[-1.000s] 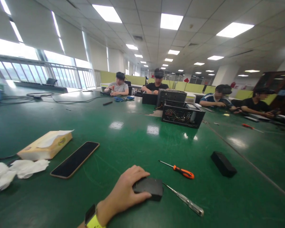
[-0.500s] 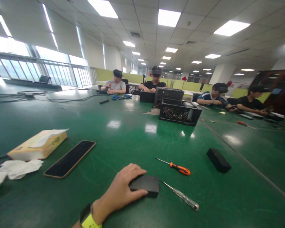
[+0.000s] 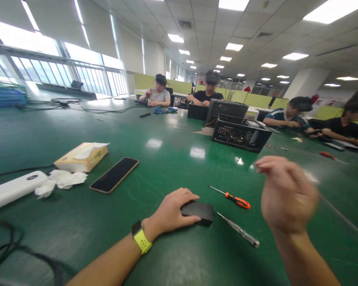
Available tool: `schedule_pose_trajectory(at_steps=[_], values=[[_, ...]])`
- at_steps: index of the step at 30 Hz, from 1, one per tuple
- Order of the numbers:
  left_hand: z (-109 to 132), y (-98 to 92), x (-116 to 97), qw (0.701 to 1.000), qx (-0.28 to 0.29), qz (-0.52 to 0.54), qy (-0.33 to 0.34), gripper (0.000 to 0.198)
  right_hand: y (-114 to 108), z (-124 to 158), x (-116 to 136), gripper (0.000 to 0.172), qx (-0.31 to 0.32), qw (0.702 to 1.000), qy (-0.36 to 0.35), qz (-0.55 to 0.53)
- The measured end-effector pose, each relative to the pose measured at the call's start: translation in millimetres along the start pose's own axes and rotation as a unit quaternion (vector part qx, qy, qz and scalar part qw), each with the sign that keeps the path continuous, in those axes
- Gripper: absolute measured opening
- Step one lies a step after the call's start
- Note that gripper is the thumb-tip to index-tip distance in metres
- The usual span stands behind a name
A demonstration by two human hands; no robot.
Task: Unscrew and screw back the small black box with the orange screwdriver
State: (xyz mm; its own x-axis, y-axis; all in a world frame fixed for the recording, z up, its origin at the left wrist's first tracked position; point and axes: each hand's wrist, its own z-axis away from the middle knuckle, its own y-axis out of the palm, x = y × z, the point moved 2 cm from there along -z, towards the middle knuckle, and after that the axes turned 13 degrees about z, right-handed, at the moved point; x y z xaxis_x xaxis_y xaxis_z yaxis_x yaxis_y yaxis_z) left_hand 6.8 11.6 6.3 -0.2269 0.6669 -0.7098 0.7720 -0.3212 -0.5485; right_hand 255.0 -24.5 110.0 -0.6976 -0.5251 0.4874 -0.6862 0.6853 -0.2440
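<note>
My left hand (image 3: 179, 208), with a yellow-banded watch at its wrist, rests on a small black rectangular block (image 3: 201, 213) lying on the table, its thumb and fingers closed around the sides. My right hand (image 3: 288, 194) is raised on the right, blurred by motion, fingers bent with the back of the hand hiding the fingertips. Whether it holds anything is hidden. Between the hands lie a screwdriver with an orange and black handle (image 3: 238, 200) and a clear-handled screwdriver (image 3: 241, 232), both flat on the table.
A phone (image 3: 115, 175), tissue pack (image 3: 81, 157), crumpled tissues (image 3: 65, 179) and white device (image 3: 16, 190) lie at left. Dark cables (image 3: 24, 246) run along the left front. An open black computer case (image 3: 241, 135) stands farther back. Several people sit around the green table (image 3: 167, 167).
My right hand has come into view at the right, covering where a second black block lay. My left hand keeps its grip on its block. The view has shifted, showing more at left.
</note>
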Motion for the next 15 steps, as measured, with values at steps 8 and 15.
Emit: schedule_pose_trajectory(at_steps=[8, 15], values=[[-0.9, 1.0, -1.0, 1.0, 0.017, -0.017, 0.009, 0.048, 33.2, 57.5, -71.5, 0.043, 0.234, 0.968, 0.064, 0.058], [-0.4, -0.2, 1.2, 1.0, 0.02, -0.011, 0.015, 0.046, 39.6, 70.2, -72.5, 0.051, 0.296, 0.951, 0.044, 0.08]])
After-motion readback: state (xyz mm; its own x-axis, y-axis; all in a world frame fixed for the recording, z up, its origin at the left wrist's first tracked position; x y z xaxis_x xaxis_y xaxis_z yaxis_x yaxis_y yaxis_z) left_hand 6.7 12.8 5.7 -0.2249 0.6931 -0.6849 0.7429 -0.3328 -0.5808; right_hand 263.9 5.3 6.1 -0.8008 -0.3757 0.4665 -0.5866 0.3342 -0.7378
